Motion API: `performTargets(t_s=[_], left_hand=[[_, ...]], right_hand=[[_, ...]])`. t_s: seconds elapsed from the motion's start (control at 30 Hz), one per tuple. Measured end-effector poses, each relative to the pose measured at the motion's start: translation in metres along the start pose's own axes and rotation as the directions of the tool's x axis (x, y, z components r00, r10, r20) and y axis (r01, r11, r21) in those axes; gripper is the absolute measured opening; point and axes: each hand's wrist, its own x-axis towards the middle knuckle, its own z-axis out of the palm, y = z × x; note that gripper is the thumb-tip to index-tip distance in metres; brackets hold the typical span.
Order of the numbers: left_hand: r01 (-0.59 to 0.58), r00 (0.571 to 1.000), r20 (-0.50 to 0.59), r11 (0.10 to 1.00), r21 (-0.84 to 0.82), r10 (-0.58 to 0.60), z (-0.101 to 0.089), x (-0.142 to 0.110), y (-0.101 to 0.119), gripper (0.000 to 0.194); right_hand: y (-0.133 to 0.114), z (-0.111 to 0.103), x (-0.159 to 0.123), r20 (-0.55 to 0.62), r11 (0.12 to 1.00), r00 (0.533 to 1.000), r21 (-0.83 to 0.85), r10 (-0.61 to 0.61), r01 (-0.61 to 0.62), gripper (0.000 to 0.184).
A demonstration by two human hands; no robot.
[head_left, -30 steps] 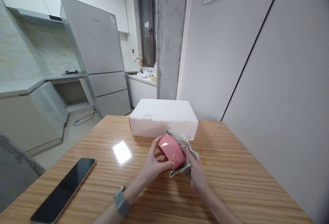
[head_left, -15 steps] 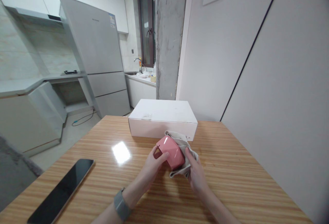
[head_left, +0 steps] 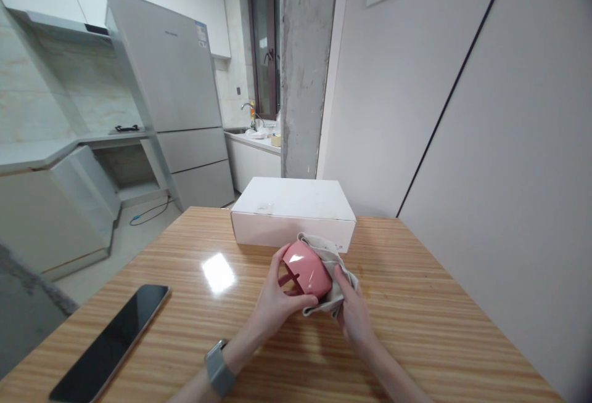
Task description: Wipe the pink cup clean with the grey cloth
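The cup is glossy pink, the cloth pale grey-beige. The box is white, the phone black. The table shows light striped wood grain.

The left hand grips a glossy pink ceramic mug, tipped on its side, just in front of the flat white cardboard box. The right hand presses a crumpled beige cloth against the mug's right side. Both hover over the striped wooden bench. A grey watch sits on the left wrist. A black-screened phone lies well left of the box, near the bench's edge.
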Motion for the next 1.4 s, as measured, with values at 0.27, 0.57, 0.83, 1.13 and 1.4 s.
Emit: performTargets(t_s=[0.27, 0.57, 0.83, 1.13, 1.4], left_hand=[[0.211, 0.976, 0.011, 0.926, -0.314, -0.219, -0.003, 0.008, -0.008, 0.070], [0.135, 0.990, 0.050, 0.984, -0.116, -0.130, -0.007, 0.007, -0.007, 0.073], [-0.003, 1.000, 0.017, 1.000, -0.020, 0.003, -0.003, 0.005, -0.006, 0.093], [0.250, 0.968, 0.071, 0.908, -0.335, -0.241, -0.007, 0.008, -0.012, 0.064], [0.116, 0.992, 0.072, 0.985, -0.128, -0.107, -0.008, 0.007, -0.007, 0.060]], right_hand=[[-0.004, 0.003, -0.002, 0.010, 0.999, 1.000, 0.025, -0.021, 0.021, 0.042], [0.004, -0.004, 0.002, -0.033, 0.999, 0.999, -0.038, -0.022, 0.021, 0.043], [0.000, 0.001, -0.001, -0.016, 1.000, 1.000, 0.012, -0.002, 0.002, 0.041], [-0.003, -0.001, 0.000, 0.005, 1.000, 1.000, 0.000, -0.015, 0.015, 0.041], [0.000, 0.000, 0.000, 0.018, 1.000, 1.000, -0.015, -0.011, 0.011, 0.042]])
